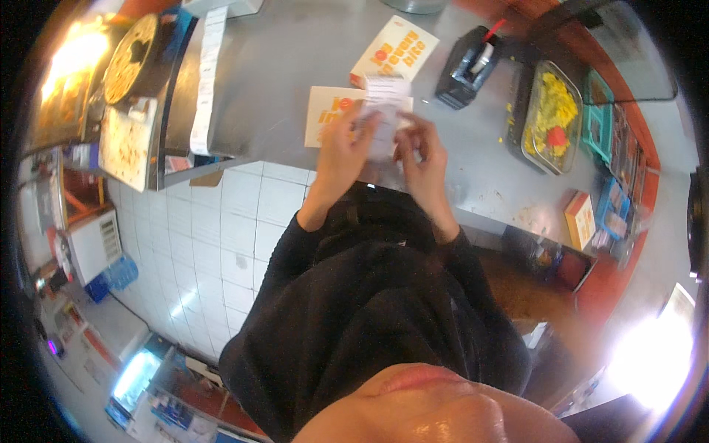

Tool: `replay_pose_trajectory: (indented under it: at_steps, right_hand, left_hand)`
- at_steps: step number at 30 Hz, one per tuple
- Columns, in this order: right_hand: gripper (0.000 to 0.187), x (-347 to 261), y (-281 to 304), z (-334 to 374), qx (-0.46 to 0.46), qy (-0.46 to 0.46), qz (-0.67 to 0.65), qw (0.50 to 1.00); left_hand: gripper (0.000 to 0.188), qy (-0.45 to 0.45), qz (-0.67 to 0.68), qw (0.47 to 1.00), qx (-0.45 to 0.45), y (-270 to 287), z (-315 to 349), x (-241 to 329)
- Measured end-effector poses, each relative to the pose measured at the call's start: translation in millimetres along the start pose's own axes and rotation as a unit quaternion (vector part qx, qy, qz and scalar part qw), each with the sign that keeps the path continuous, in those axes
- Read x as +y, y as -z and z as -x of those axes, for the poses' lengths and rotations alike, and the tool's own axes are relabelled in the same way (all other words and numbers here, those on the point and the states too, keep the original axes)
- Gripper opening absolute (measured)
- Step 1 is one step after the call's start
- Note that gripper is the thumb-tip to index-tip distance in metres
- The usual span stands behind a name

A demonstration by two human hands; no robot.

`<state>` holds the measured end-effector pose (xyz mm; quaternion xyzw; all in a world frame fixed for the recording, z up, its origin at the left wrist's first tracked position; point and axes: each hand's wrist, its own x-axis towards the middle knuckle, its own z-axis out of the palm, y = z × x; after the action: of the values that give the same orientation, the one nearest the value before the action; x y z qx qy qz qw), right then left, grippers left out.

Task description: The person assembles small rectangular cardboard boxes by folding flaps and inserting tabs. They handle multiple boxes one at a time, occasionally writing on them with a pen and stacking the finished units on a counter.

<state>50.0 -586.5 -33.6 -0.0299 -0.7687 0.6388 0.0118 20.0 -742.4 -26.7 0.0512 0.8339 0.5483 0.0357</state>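
My left hand (341, 156) is closed on a white printed paper slip (382, 133), a receipt by its look, held above the steel counter. Close by its right edge is my right hand (425, 156), with curled fingers and thumb and fingertips together. Whatever it may pinch is too small to make out. Behind the slip, partly covered by it and my left hand, lies a flat white box (319, 111) with orange lettering. A second such box (402, 48) lies just beyond. To the right of these stands a black tape dispenser (464, 74).
A glass tray (529, 122) of yellow food with a red piece sits on the right of the steel counter (277, 48). Near the right edge stands a small box (580, 220). A long paper strip (210, 81) lies at left, beside a round pan (131, 63).
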Motion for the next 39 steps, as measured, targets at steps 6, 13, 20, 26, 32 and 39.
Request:
replay_pose_trajectory:
  at_steps: [6,13,20,26,32,39]
  right_hand:
    - [0.03,119.3,90.0,-115.8,0.356,0.055,0.195,0.912]
    - [0.026,127.5,70.4,-118.9,0.313,-0.001,-0.213,0.926]
    - [0.024,141.9,66.6,-85.4,0.329,-0.034,-0.382,0.863]
    - [0.02,170.8,75.3,-65.8,0.33,0.039,-0.057,0.942]
    - [0.019,138.0,89.7,-49.1,0.259,-0.019,0.411,0.874]
    - [0.029,-12.5,17.2,-56.7,-0.159,-0.11,0.068,0.979]
  left_hand:
    - [0.063,-0.017,-0.009,1.0,0.007,19.4,-8.5,-16.9]
    - [0.074,0.046,-0.263,0.963,-0.022,15.6,12.9,-21.4]
    - [0.069,-0.012,-0.464,0.882,0.085,4.9,19.2,-30.7]
    - [0.058,-0.075,-0.433,0.888,0.135,4.9,18.8,-47.0]
    - [0.05,-0.125,-0.436,0.888,0.079,14.6,11.3,-55.9]
    - [0.051,-0.105,-0.346,0.929,0.082,17.1,8.2,-61.1]
